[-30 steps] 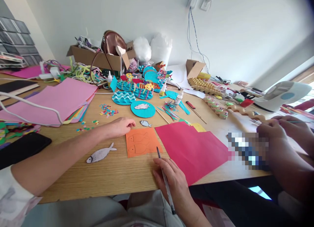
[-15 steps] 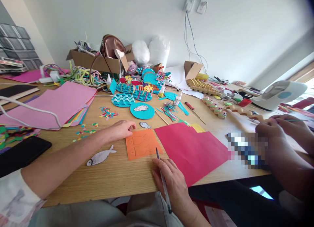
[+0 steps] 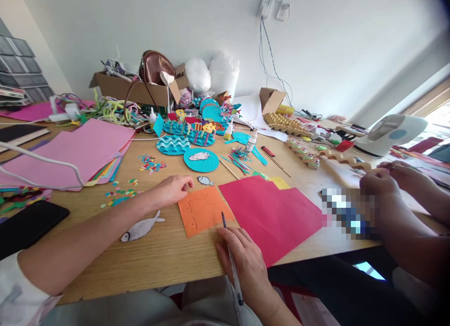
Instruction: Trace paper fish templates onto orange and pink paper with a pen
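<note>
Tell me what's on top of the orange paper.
Two fish outlines are drawn on the orange paper; the pen tip shows against its right side. The left hand is at the far edge; anything beneath that hand is hidden.

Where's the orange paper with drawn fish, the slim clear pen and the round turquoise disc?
Orange paper with drawn fish (image 3: pixel 204 211), head view: middle.
Slim clear pen (image 3: pixel 233 266), head view: barrel.
Round turquoise disc (image 3: pixel 201 166), head view: bare lower part.

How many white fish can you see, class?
3: long fish beside the left forearm; small fish beyond the orange paper; third fish on the blue disc. Others may be hidden.
</note>
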A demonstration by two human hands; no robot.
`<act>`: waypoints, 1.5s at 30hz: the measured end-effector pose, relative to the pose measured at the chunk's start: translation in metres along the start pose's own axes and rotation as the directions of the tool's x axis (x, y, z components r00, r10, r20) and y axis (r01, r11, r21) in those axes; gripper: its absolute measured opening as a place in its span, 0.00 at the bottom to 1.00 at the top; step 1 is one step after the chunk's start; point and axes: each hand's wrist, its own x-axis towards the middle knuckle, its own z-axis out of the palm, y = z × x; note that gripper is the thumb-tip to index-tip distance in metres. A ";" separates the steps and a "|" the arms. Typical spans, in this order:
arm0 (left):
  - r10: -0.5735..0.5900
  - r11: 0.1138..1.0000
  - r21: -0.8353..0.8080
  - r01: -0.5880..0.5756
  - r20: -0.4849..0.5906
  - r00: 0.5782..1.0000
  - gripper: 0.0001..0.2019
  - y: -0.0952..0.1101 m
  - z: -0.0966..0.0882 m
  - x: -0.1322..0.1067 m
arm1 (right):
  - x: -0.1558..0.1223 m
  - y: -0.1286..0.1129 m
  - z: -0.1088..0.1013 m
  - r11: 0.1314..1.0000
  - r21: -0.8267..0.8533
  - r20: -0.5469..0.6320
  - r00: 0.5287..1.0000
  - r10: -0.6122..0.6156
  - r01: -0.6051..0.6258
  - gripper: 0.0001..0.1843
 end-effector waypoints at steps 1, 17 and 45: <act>0.003 1.000 0.002 -0.003 0.003 1.000 0.13 0.000 -0.001 -0.001 | 0.000 0.000 0.000 1.000 -0.002 -0.002 1.000 -0.002 0.002 0.13; -0.049 0.999 -0.001 0.049 0.069 0.996 0.16 0.007 0.001 -0.011 | 0.003 -0.002 0.000 1.000 -0.010 -0.017 1.000 -0.004 0.003 0.09; 0.051 0.844 -0.533 0.059 0.189 0.981 0.14 0.024 -0.019 -0.023 | 0.044 0.046 -0.027 0.779 0.461 -0.004 0.877 0.481 -0.425 0.15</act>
